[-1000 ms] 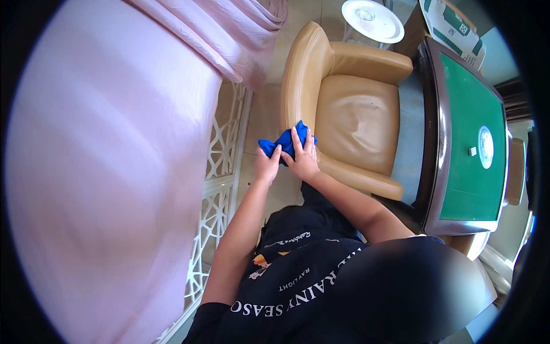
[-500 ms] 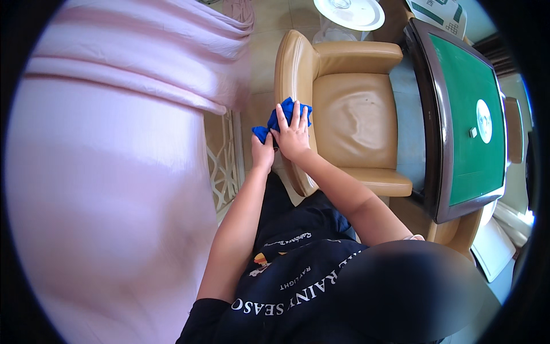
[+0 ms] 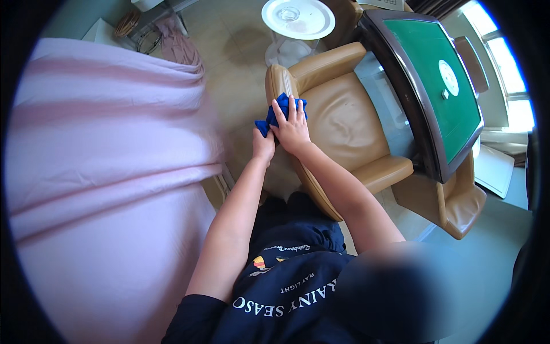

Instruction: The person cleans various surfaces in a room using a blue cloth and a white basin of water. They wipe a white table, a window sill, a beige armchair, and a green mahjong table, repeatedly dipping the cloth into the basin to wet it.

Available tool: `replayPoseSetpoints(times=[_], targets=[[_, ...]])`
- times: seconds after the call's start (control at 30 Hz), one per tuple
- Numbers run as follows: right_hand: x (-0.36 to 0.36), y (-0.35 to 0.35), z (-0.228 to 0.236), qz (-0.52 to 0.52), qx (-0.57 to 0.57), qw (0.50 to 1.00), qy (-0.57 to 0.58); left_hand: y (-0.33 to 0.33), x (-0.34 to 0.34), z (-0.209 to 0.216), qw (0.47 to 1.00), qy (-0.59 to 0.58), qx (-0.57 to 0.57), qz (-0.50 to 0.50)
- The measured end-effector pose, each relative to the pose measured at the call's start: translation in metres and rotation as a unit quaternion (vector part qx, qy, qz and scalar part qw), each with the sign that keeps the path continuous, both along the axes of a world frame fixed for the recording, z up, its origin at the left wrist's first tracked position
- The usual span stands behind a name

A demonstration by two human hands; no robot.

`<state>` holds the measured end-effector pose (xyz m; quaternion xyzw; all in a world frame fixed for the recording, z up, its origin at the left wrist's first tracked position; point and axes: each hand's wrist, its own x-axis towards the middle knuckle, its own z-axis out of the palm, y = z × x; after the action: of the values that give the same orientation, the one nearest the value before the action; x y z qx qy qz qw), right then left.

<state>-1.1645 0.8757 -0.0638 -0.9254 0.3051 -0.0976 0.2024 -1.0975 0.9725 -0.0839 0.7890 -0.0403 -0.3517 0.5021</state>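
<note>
Cloth (image 3: 271, 116), blue, bunched up, lying on the backrest of a tan armchair (image 3: 344, 117), directly under the right fingers. Right hand (image 3: 293, 134) palm down, fingers wide and flat on the cloth, tips pointing away from the body, thumb angled toward the left hand. Left hand (image 3: 264, 148) just beside it, at the cloth's near left end, thumb up against the fabric; its other fingers are mostly hidden, cannot tell how far closed. Wrists near each other, forearms running up from below and converging; left arm fairly straight, right forearm slanting leftward across the chair's near edge. Chair seat and armrests right of the right fingers. Beyond the fingertips, a round white side table (image 3: 314, 27). Farther right of the fingers, a dark-framed table with green top (image 3: 421, 71); second tan chair (image 3: 458, 203) below that. Left of the left fingers, well apart, pink draped fabric (image 3: 109, 189).
</note>
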Motion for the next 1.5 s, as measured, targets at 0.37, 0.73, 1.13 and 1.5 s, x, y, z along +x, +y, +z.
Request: replayPoseSetpoints(times=[0.37, 0.73, 1.13, 1.5], targets=[[0.080, -0.064, 0.014, -0.043, 0.030, 0.999, -0.005, -0.055, 0.084, 0.006, 0.994, 0.076, -0.078, -0.005], [0.133, -0.081, 0.019, -0.067, 0.036, 0.990, 0.121, -0.089, 0.174, -0.001, 0.972, 0.120, 0.022, -0.201], [0.198, -0.114, -0.020, -0.166, 0.208, 0.946, 0.188, -0.133, 0.278, -0.020, 0.937, 0.156, 0.075, -0.302], [0.260, -0.164, -0.038, -0.439, 0.593, 0.515, -0.437, -0.244, 0.388, 0.001, 0.888, 0.223, -0.023, -0.401]])
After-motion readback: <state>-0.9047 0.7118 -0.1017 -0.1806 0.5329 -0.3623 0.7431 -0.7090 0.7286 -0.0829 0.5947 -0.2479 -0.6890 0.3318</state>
